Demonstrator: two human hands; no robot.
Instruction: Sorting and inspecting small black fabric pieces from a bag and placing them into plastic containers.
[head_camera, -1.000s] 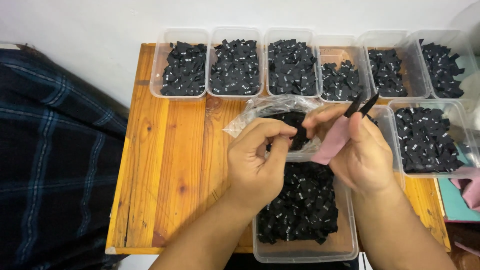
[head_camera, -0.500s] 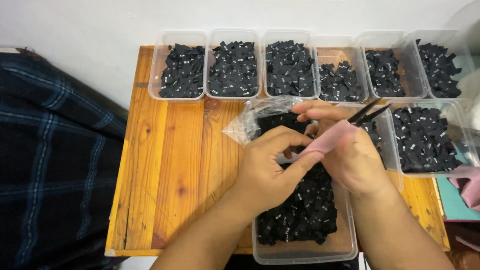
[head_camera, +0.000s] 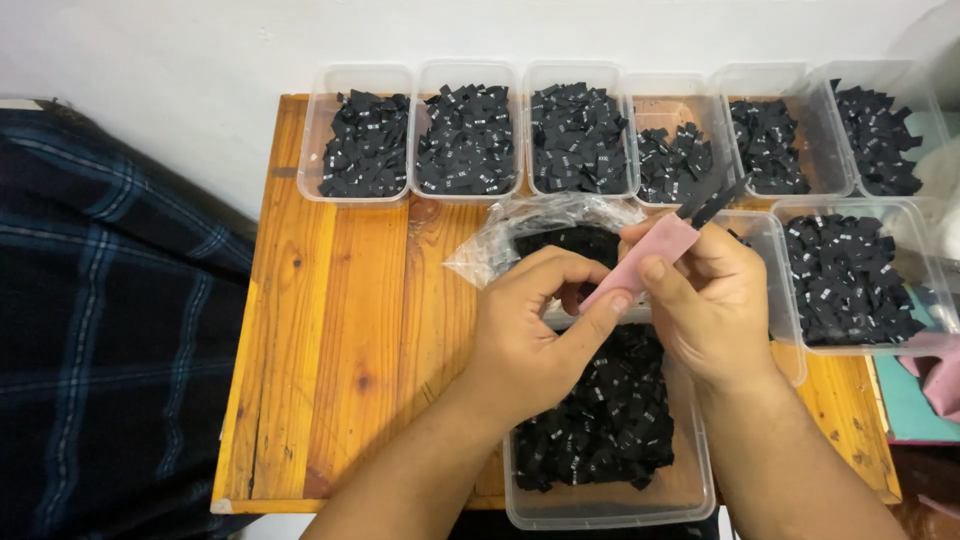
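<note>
Head view, looking down on two hands meeting above a clear bin. Right hand (head_camera: 715, 300) curled tight around pink-handled snips (head_camera: 655, 250), thumb pressed on the pink handle, dark blades poking up and to the right, nearly closed. Left hand (head_camera: 535, 325) bunched into a loose fist, fingers curled inward, thumb tip touching the lower end of the pink handle; whether anything small sits pinched inside the curled fingers cannot be told. Just behind the hands, a crumpled clear plastic bag (head_camera: 520, 225) with dark pieces inside. Beneath, a wooden table (head_camera: 340, 320) of orange-brown planks, pushed against a white wall (head_camera: 200, 50); dark plaid cloth (head_camera: 100, 320) along the left side. Directly under the hands, a long clear container (head_camera: 600, 500) heaped with small black fabric labels (head_camera: 600, 420). Along the far edge, a row of six clear tubs (head_camera: 360, 80), each holding more black labels. At right, another tub (head_camera: 935, 300) of the same, just beside the right hand.
</note>
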